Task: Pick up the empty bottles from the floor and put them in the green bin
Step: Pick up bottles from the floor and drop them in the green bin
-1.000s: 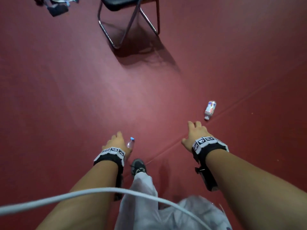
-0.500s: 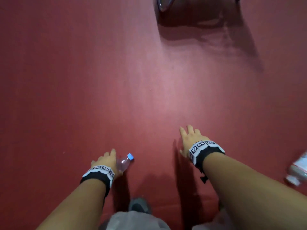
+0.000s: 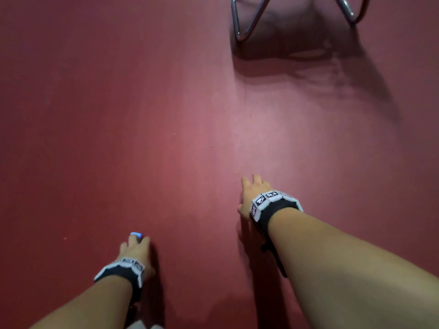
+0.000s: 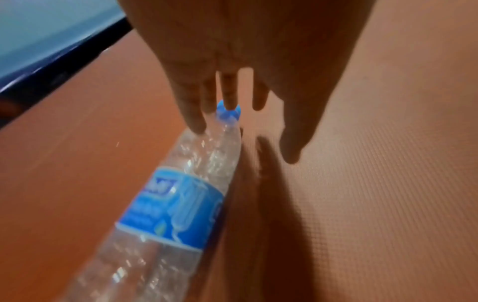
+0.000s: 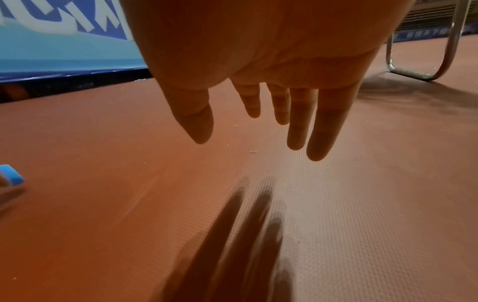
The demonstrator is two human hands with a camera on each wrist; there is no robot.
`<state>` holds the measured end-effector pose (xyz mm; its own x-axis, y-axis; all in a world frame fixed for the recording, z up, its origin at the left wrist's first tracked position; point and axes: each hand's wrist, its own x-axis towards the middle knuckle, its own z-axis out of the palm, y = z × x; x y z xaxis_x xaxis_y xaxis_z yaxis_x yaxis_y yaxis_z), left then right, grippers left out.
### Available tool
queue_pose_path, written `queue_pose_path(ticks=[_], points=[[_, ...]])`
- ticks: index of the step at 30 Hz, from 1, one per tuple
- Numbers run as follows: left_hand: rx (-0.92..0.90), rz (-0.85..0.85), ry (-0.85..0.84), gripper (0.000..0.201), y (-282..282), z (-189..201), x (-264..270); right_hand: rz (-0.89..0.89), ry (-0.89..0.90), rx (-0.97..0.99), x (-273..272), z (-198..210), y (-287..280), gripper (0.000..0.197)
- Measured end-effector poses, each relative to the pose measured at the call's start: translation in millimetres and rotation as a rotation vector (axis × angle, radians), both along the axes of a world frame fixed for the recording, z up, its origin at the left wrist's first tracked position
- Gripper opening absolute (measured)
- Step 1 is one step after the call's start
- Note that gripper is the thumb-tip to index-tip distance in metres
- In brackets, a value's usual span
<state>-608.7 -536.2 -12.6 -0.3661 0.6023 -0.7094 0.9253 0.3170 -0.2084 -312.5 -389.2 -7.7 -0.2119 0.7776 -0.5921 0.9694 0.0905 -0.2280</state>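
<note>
A clear plastic bottle [image 4: 181,204] with a blue label and blue cap lies lengthways under my left hand [image 4: 240,132], low over the red floor. The fingers are straight; one fingertip touches the bottle's shoulder and the thumb stands apart from it. In the head view only the blue cap [image 3: 136,233] shows past my left hand [image 3: 135,248]. That cap [image 5: 11,175] also appears at the left edge of the right wrist view. My right hand [image 3: 251,193] is empty, with fingers [image 5: 318,143] spread just above the floor. No green bin is in view.
Chrome chair legs [image 3: 242,32] stand at the top right, casting a wide shadow, and appear again as the chair frame [image 5: 439,75]. A blue barrier board [image 5: 64,51] borders the red floor [image 3: 142,115] on the left.
The view swung left and down: the second bottle on the right left the frame. Both hands dropped nearer the floor. The bottle turned from sticking out rightward to lying under my left fingers.
</note>
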Motion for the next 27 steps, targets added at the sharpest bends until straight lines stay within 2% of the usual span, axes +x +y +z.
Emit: queue_pose_path(ticks=[2,6,8,9,12,14,16,20,22,23,24,27], points=[[0.134,0.183,0.101,0.062,-7.6,-9.8,-3.5,-0.006,0.009,0.028,1.3,-4.1,5.7,0.073],[0.344,0.555,0.237,0.097,-4.4,-35.0,-11.8,0.001,-0.006,0.096,5.1,-7.4,19.4,0.062],[0.315,0.744,0.198,0.112,0.4,-42.8,-25.0,0.021,-0.016,0.092,-0.2,-7.7,18.5,0.065],[0.286,0.805,0.155,0.109,1.7,-40.5,-27.7,0.037,-0.015,0.078,-4.7,-7.0,16.0,0.067],[0.194,0.796,0.085,0.076,-0.2,-43.3,-39.5,0.07,-0.011,0.043,-15.7,-5.6,9.6,0.072],[0.174,0.738,0.036,0.064,0.7,-42.4,-42.9,0.066,-0.016,0.047,-17.2,-6.1,12.3,0.071],[0.203,0.714,0.007,0.076,8.3,-48.6,-46.9,0.055,-0.03,0.054,-14.9,-7.0,16.7,0.067],[0.203,0.669,0.043,0.104,34.1,-30.3,-29.2,0.034,-0.033,0.051,-15.3,-9.2,16.0,0.065],[0.2,0.642,-0.02,0.12,47.0,-19.9,-16.7,0.046,-0.028,0.045,-19.7,-9.5,11.8,0.065],[0.205,0.631,-0.047,0.121,50.8,-21.2,-14.9,0.058,-0.026,0.047,-21.4,-9.7,10.0,0.064],[0.212,0.604,-0.063,0.115,54.1,-23.4,-13.1,0.068,-0.025,0.049,-22.4,-10.1,9.1,0.062],[0.22,0.531,-0.053,0.076,60.5,-20.7,-10.3,0.068,-0.026,0.056,-21.4,-10.4,11.0,0.058]])
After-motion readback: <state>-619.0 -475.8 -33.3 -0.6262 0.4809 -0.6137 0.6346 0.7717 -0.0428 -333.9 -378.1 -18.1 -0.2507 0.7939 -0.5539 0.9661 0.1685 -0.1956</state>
